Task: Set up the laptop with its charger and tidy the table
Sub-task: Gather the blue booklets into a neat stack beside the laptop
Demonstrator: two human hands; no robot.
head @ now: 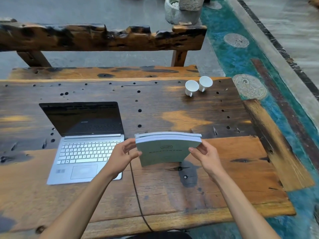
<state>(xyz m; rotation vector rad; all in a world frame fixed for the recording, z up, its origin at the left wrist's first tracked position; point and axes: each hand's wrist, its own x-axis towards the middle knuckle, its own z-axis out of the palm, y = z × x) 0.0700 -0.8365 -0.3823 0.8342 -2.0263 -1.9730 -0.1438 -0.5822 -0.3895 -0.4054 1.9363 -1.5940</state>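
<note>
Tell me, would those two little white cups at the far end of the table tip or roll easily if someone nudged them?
Probably. The two white cups look tilted, mouths facing the camera, so they may already lie on their sides; round bodies would likely roll, though the small handles might stop them. They look like glazed ceramic, so probably smooth, light and breakable if knocked off the wooden table.

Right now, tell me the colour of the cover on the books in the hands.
Pale green cover on the books, seen in the head view.

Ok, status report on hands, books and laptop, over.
Left hand and right hand grip green books upright on table. Laptop open, cable alongside. Nothing blocking.
</note>
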